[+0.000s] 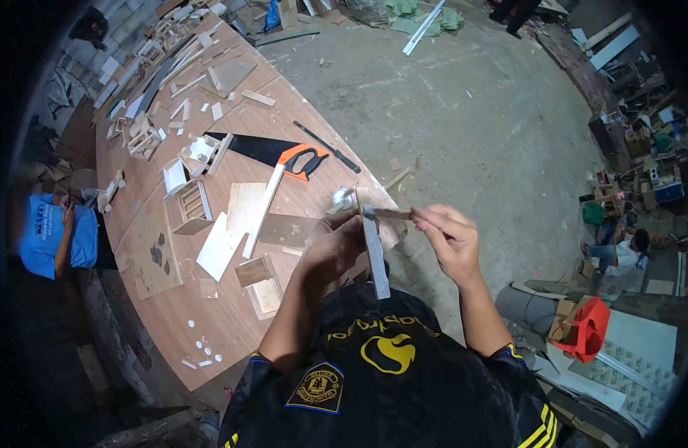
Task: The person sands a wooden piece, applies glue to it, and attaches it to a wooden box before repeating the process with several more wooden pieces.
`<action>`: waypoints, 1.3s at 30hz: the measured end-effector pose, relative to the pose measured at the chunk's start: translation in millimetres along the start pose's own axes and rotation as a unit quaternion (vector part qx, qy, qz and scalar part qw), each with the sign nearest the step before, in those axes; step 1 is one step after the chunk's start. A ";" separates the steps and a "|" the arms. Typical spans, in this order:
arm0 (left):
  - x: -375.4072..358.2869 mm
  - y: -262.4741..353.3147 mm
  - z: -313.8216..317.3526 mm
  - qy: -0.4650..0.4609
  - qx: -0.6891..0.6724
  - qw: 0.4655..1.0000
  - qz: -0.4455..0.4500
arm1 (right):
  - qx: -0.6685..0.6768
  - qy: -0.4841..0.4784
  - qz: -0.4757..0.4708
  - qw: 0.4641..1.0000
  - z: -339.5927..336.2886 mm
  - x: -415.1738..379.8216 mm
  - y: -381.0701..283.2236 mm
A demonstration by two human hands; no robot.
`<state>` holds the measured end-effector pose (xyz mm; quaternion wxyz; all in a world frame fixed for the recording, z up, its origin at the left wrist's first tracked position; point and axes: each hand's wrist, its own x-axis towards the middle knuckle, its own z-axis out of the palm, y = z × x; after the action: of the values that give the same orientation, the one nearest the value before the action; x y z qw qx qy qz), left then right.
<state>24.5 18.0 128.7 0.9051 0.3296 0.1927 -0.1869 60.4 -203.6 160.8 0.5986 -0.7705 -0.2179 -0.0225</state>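
Observation:
My left hand (335, 246) is closed around a narrow wooden strip (376, 257) in front of my chest, its pale long face pointing down toward me. My right hand (450, 237) pinches a short, thin flat stick (391, 214) between thumb and fingers. The stick's far end meets the strip near its upper part, close to my left fingertips. A small whitish clump (342, 198) shows just beyond my left hand at the table's edge. Below and left of that hand, an open wooden box (260, 287) lies on the table.
On the wooden table (232, 340) lie a handsaw (258, 149) with an orange handle, a slim dark tool (327, 147), boards and small wooden assemblies. A person in blue (53, 231) stands at the left; another person (624, 250) is low at the far right. A red bag (587, 328) sits at right.

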 end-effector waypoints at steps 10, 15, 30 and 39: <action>-1.6 -4.8 -29.0 -0.161 -0.054 0.982 0.079 | -0.037 -0.067 -0.010 0.997 6.2 11.7 -9.7; -11.2 1.1 -29.3 -0.113 -0.050 0.989 0.075 | 0.017 -0.154 -0.036 0.987 3.0 15.2 -11.6; -3.4 1.9 -48.9 -0.172 -0.058 0.981 0.068 | -0.049 -0.121 -0.042 0.991 14.3 17.8 -3.8; 19.7 -2.1 -164.2 0.012 -0.080 0.981 0.177 | -0.052 -0.035 0.216 0.974 62.8 27.4 92.4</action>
<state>3.3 122.2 2.0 0.9449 0.2876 0.1564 -0.0038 104.5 -154.0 66.9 0.5403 -0.8299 -0.0653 0.1231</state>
